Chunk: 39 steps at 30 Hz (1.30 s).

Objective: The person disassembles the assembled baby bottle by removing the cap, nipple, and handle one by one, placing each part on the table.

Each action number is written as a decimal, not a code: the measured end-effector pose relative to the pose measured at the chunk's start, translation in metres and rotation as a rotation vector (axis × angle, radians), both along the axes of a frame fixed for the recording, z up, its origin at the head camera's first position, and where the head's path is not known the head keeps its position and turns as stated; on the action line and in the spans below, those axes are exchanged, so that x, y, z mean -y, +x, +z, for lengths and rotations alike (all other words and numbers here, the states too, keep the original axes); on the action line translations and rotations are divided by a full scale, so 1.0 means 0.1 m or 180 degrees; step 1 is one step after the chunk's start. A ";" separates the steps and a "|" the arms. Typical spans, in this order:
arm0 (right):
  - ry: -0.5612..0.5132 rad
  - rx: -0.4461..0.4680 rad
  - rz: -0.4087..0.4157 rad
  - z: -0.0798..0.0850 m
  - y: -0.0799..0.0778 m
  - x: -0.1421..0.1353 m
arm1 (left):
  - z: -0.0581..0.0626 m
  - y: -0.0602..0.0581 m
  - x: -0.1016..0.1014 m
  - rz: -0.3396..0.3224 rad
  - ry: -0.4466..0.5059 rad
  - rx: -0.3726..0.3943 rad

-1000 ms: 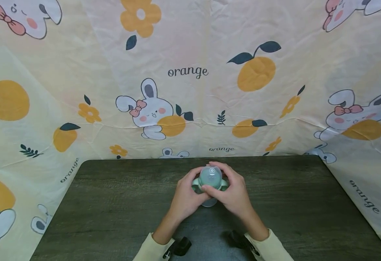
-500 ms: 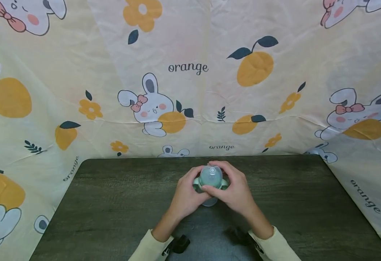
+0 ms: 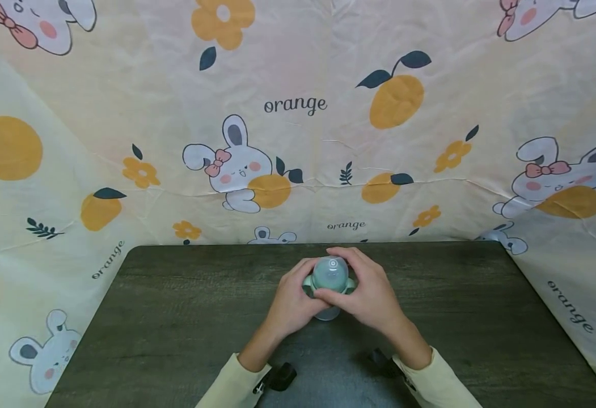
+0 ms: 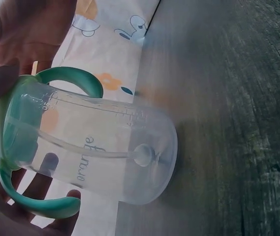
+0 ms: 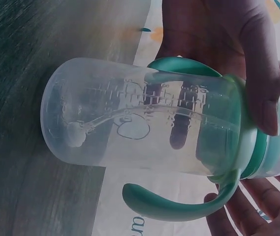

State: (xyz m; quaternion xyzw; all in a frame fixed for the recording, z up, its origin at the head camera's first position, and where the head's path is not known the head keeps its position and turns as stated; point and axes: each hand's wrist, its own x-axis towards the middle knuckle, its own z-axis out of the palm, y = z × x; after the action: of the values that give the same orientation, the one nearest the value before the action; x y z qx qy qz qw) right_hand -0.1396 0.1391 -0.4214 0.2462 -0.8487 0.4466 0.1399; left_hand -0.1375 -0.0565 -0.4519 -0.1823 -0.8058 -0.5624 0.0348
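Both hands hold a two-handled baby bottle [image 3: 330,275] at the middle of the table's far half. Its domed translucent cap faces up, over a mint-green collar and handles. My left hand [image 3: 291,300] grips it around the collar from the left. From the right, my right hand [image 3: 371,294] wraps the collar, its thumb lying across the front. In the left wrist view, the clear body [image 4: 100,142] shows a straw [image 4: 76,147] ending in a small weight [image 4: 143,155]. Scale marks run along the body in the right wrist view, and the curved green handle [image 5: 174,209] stands out there.
The dark wood-grain table [image 3: 201,317] has its far edge against a cloth [image 3: 298,62] printed with rabbits and oranges, which also hangs at both sides. A black wrist camera [image 3: 281,377] sits at the left cuff, another at the right cuff.
The right wrist and forearm have swung slightly outward to the right, turning the right hand around the bottle's top. The left hand keeps its hold. The head view has shifted slightly.
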 end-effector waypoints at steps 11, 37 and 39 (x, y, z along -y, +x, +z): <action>0.0058 -0.0132 -0.0108 0.02 -0.04 0.03 | 0.00 -0.03 0.01 0.0010 -0.0060 -0.0027; 0.0313 -0.0411 -0.0259 0.01 -0.08 0.11 | -0.03 -0.15 0.04 -0.0032 -0.0124 -0.0197; 0.0289 -0.0419 -0.0268 0.00 -0.08 0.12 | -0.03 -0.16 0.04 -0.0047 -0.0114 -0.0205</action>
State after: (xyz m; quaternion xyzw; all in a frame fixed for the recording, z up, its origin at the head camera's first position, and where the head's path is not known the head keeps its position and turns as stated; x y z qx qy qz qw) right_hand -0.1476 0.1274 -0.4215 0.2453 -0.8667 0.3843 0.2026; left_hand -0.1534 -0.0610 -0.4545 -0.2068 -0.8128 -0.5419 0.0533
